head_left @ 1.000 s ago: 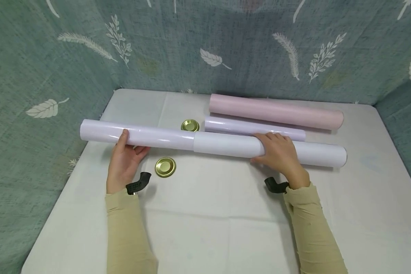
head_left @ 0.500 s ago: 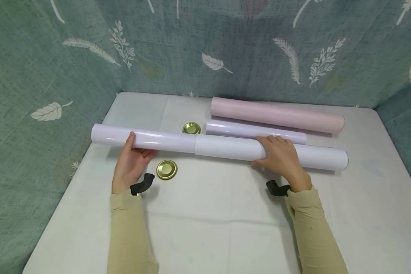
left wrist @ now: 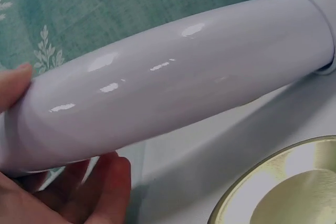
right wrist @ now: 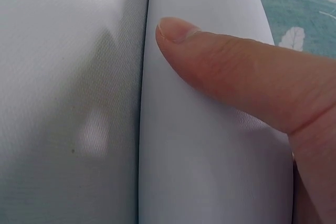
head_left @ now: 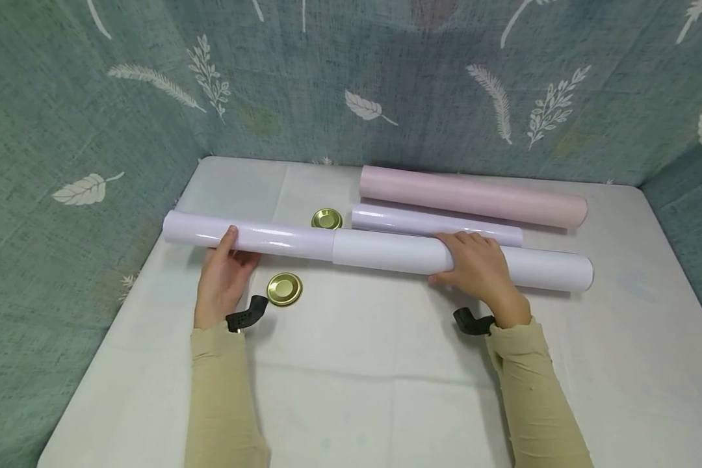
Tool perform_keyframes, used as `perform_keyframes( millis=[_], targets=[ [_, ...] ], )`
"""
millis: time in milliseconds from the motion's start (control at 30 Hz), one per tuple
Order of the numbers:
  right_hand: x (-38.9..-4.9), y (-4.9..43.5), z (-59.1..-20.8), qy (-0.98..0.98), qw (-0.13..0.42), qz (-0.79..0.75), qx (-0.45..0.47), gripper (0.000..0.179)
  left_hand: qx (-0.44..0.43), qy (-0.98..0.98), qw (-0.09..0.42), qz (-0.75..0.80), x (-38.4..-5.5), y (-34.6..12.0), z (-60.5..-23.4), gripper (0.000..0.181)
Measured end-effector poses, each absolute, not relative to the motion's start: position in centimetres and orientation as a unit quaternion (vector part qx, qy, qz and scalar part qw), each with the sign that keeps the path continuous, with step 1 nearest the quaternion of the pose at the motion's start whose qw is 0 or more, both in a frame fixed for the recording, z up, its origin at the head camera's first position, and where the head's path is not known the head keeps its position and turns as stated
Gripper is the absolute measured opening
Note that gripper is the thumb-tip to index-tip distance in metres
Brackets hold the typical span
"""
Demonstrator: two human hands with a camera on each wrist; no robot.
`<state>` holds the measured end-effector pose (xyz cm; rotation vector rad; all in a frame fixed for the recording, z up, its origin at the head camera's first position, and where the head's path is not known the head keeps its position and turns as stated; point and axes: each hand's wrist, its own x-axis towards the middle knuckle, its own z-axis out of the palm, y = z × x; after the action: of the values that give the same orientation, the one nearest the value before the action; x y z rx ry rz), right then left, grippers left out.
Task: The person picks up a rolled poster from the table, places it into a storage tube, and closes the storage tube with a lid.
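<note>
My left hand (head_left: 219, 286) holds a glossy pale-lilac roll (head_left: 286, 240), thumb on top and fingers underneath. The roll's right end is inside a wider matt white tube (head_left: 386, 252), so that part is hidden. In the left wrist view, the tube's rim (left wrist: 324, 14) encircles the glossy roll (left wrist: 173, 87). Over the white tube's middle, my right hand (head_left: 474, 266) grips from above; its thumb (right wrist: 220, 66) presses along the near side in the right wrist view. The tube lies along the table, and the glossy roll's left end is raised above it.
Behind the white tube lies a second glossy lilac roll (head_left: 409, 220), with a pink tube (head_left: 474, 196) farther back. One round gold lid (head_left: 284, 289) is in front of the held roll, another gold lid (head_left: 327, 218) behind it. Patterned green fabric (head_left: 304, 84) rises at the table's back.
My left hand has moved right with the glossy roll, and a shorter length of it shows outside the white tube. My right hand keeps its grip on the tube.
</note>
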<state>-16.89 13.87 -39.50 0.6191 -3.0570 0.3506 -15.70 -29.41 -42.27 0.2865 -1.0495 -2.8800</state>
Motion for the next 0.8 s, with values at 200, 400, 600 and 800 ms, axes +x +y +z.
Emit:
perform_keyframes(
  millis=[200, 400, 600, 800],
  targets=[
    [-16.93, 13.78, -39.53, -0.975, -0.004, 0.113, 0.193, 0.086, 0.11, -0.323, 0.036, -0.939, -15.84, -29.59, -41.9, 0.065],
    [-16.71, 13.51, -39.68, -0.974, -0.012, 0.114, 0.193, 0.086, 0.119, -0.329, 0.059, -0.935, -15.64, -29.71, -41.74, 0.062],
    [-16.71, 13.62, -39.64, -0.976, -0.004, 0.106, 0.19, 0.087, 0.12, -0.301, 0.057, -0.944, -15.65, -29.8, -41.9, 0.056],
    [-16.87, 13.77, -39.65, -0.975, -0.001, 0.105, 0.194, 0.087, 0.126, -0.313, 0.071, -0.938, -15.57, -29.84, -42.04, 0.054]
  ],
)
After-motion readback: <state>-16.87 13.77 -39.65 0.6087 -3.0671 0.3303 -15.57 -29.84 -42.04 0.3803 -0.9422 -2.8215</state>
